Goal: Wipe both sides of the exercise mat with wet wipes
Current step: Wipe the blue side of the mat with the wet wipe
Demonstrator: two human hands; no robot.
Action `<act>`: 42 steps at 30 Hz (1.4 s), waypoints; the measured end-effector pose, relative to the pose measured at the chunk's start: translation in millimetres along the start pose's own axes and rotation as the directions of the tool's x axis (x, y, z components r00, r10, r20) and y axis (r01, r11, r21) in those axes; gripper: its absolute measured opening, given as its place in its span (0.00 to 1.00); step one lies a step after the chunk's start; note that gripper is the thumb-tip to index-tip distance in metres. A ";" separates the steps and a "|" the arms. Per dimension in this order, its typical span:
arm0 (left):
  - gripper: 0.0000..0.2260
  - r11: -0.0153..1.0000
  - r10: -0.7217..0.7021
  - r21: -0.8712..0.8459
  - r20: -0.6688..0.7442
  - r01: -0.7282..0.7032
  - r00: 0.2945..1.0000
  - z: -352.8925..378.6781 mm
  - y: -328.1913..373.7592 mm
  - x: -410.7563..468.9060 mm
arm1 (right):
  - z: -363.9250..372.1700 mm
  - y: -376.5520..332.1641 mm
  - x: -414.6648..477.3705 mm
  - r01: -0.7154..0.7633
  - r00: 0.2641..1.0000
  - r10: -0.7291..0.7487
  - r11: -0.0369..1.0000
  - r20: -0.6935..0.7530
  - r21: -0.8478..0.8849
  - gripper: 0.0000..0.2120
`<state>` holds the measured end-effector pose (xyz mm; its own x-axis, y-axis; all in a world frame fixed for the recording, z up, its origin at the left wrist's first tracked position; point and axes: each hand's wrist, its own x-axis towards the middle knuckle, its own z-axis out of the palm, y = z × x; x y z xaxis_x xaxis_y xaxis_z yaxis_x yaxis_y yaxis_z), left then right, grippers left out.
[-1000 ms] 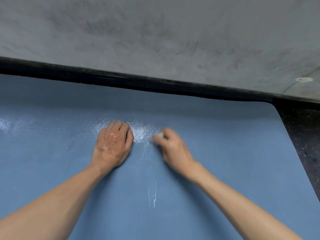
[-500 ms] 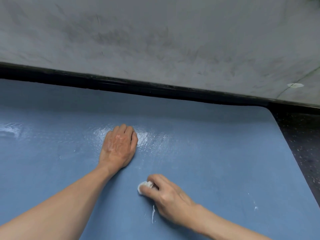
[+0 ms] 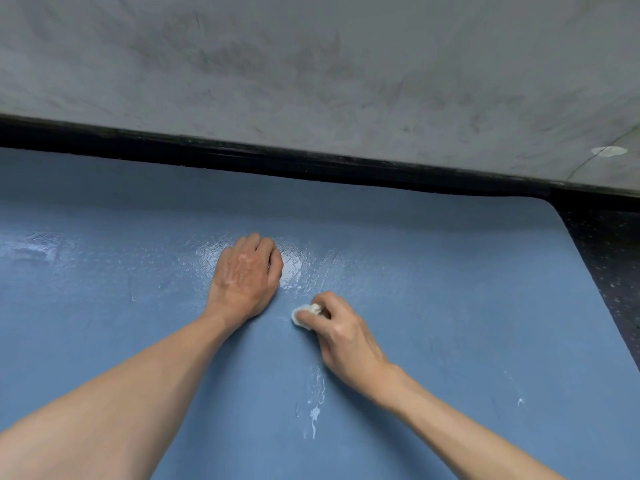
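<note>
On the blue exercise mat [image 3: 450, 306] spread flat on the floor, I see my left hand [image 3: 246, 275] pressed palm-down with fingers straight, right hand [image 3: 341, 336] just beside it pinching a balled white wet wipe [image 3: 304, 315] against the mat.

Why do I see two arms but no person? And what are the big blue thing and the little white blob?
The camera sits on the person's head and looks down, so you see only their own arms. There is just this one view. The big blue thing is an exercise mat lying on a dark floor beside a grey wall. The left hand rests flat on the mat. The right hand pinches a scrunched-up white wet wipe against the mat. The shiny patch by the left hand looks wet, and a white streak lies nearer the camera.
</note>
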<state>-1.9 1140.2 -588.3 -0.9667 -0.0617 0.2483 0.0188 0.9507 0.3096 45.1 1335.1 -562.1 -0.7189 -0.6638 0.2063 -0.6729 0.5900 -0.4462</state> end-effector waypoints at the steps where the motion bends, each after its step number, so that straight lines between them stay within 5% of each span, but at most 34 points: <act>1: 0.14 1.000 0.002 -0.009 -0.005 -0.002 1.000 -0.9 0.3 -0.9 | 1.1 -8.2 -4.6 -0.031 0.999 0.031 0.999 0.006 0.011 0.09; 8: 0.16 0.985 0.040 -0.165 -0.035 -0.045 0.999 -8.6 3.6 -14.5 | -3.2 -40.8 -82.5 0.132 0.933 -0.179 0.977 0.311 0.166 0.13; 13: 0.13 0.946 0.129 -0.288 -0.081 -0.147 0.988 -20.9 20.3 -71.2 | -4.2 -25.6 -34.4 -0.047 0.998 0.045 0.998 0.053 0.043 0.12; 18: 0.12 0.967 0.194 -0.164 -0.026 -0.196 0.981 -16.1 47.9 -131.1 | -12.8 -57.4 -138.2 0.134 0.926 -0.178 0.980 0.334 0.149 0.10; 21: 0.10 0.979 0.189 -0.073 0.009 -0.188 0.982 -9.6 64.4 -154.5 | -23.3 -39.7 -152.2 0.174 0.914 -0.221 0.971 0.340 0.163 0.14; 26: 0.09 0.968 0.245 -0.058 0.005 -0.245 0.969 -10.4 64.9 -162.5 | -27.8 -3.7 -88.5 -0.114 0.993 0.115 0.993 0.030 -0.042 0.08; 28: 0.09 0.969 0.243 -0.055 0.001 -0.242 0.970 -11.9 65.7 -161.3 | -25.8 -11.4 -100.1 -0.105 0.994 0.105 0.993 -0.014 -0.051 0.07; 34: 0.10 0.979 0.203 -0.029 -0.009 -0.203 0.979 -9.9 70.8 -163.3 | -26.1 -43.8 -169.1 0.046 0.940 -0.047 0.999 0.338 0.009 0.12; 42: 0.10 0.983 0.186 -0.007 0.021 -0.186 0.982 -13.6 73.8 -158.9 | -27.7 41.1 -40.8 -0.220 0.973 0.213 0.972 -0.087 -0.087 0.10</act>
<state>156.5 1216.0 -592.5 -0.9515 0.1223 0.2823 0.1997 0.9435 0.2643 42.0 1399.2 -564.7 -0.8579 -0.4806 0.1817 -0.5108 0.7595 -0.4027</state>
